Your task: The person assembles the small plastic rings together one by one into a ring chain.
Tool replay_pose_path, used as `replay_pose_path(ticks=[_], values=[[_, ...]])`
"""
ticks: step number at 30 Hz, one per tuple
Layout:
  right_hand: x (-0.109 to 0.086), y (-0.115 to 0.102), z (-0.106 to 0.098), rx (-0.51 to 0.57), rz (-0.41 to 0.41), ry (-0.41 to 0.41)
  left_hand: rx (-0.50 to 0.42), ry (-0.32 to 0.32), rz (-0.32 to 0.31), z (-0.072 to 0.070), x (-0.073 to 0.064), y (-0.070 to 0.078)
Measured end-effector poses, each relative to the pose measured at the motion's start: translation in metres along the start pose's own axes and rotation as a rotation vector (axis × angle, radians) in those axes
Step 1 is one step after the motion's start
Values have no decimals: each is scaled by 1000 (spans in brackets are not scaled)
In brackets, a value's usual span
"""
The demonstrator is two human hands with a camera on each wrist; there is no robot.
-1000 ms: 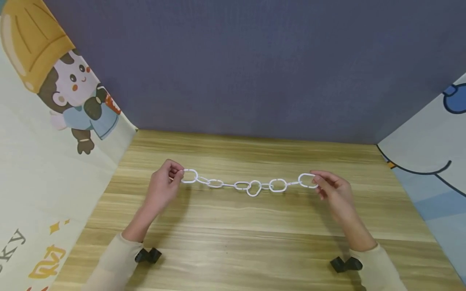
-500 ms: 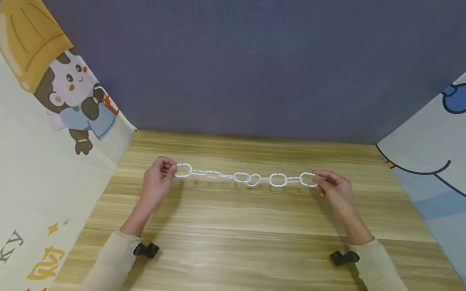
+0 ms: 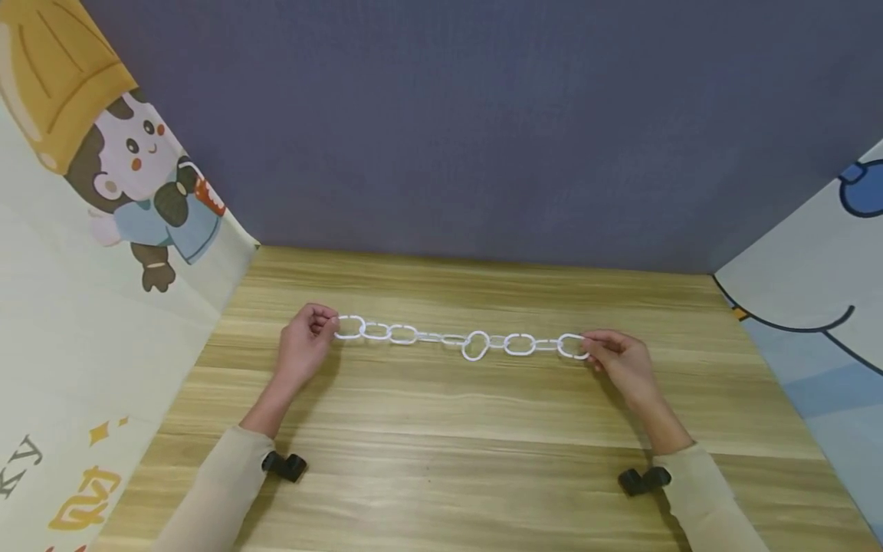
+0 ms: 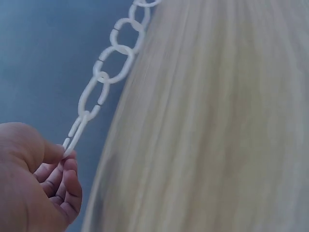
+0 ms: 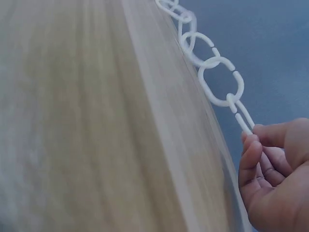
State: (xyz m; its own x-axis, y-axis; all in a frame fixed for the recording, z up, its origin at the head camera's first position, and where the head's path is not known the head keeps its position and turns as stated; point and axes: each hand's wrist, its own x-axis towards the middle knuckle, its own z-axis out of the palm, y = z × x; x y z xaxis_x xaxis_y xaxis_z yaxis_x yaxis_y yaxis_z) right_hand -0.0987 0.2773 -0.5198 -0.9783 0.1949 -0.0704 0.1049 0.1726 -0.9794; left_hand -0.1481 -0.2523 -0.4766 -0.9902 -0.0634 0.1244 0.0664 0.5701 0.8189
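A white plastic chain of several oval links stretches between my two hands over the wooden table. My left hand pinches its left end link between thumb and fingertips. At the other end my right hand pinches the last link the same way. One rounder link near the middle hangs lower than its neighbours. Small gaps show in several links, as on the second link in the left wrist view. In the right wrist view, thumb and forefinger hold the end link by its tip.
The wood-grain table runs back to a dark blue-grey panel. A cartoon-printed sheet borders the left side, and another printed sheet the right. Black wrist mounts sit at both sleeves.
The chain was drawn nearly straight half a second ago and now sags slightly, with its middle link turned downward. Since then my right hand has moved a little left, my left hand slightly right.
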Motion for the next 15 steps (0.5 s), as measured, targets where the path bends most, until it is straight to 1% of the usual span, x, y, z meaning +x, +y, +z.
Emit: replay_pose_path(ticks=[3, 6, 11, 15], values=[[2, 3, 1, 15, 4, -6, 20, -2, -8, 1, 2, -4], [4, 6, 1, 6, 4, -5, 37, -9, -19, 2, 3, -7], [6, 10, 2, -89, 8, 18, 65, -10, -37, 4, 5, -11], [9, 11, 4, -158, -20, 62, 104, 7, -33, 7, 6, -15]])
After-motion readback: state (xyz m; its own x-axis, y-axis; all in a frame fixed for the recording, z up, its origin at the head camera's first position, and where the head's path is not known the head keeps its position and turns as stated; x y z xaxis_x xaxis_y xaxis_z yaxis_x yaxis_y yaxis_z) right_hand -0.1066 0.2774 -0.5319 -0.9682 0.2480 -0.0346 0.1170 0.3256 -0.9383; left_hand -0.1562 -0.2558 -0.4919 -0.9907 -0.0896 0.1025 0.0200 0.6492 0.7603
